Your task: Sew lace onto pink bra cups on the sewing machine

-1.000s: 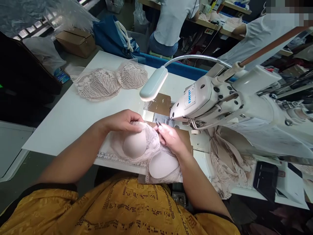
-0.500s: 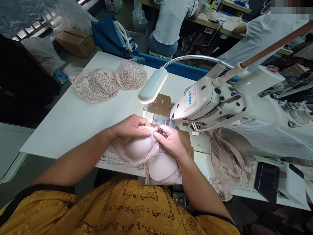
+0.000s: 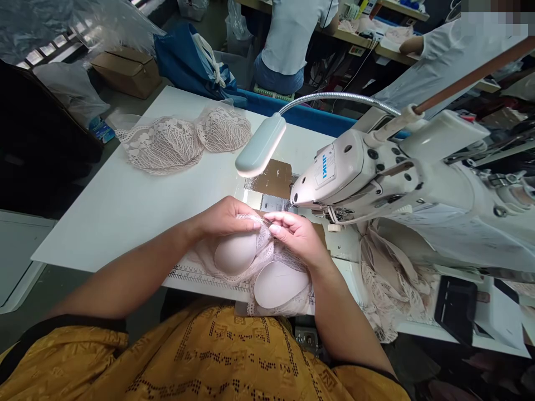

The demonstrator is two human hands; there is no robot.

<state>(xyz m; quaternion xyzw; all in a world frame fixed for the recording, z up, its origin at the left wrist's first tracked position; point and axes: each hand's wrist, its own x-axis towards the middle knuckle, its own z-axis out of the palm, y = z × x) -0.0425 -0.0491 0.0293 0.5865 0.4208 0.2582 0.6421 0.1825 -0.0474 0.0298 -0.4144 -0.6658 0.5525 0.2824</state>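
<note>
A pale pink lace bra (image 3: pixel 236 253) lies at the table's front edge, its smooth cup linings facing up. My left hand (image 3: pixel 229 218) is closed, pinching the lace at the top of the left cup between thumb and fingers. Close beside it, my right hand (image 3: pixel 298 236) is closed around small metal thread snips (image 3: pixel 267 221). Their narrow tip points at the lace by my left fingertips; most of the tool is hidden by my fingers. The other cup (image 3: pixel 281 284) rests below my right wrist.
A white JUKI sewing machine (image 3: pixel 346 167) stands right of my hands, with a lamp (image 3: pixel 262 146) above the table. Another lace bra (image 3: pixel 167 145) lies at the back left. More lace pieces (image 3: pixel 388 278) and a dark phone-like object (image 3: pixel 455 309) lie right. Two people work beyond.
My right hand has shifted slightly right, its fingers straighter. The snips have turned so that their tip points left at the lace. My left hand keeps its pinch.
</note>
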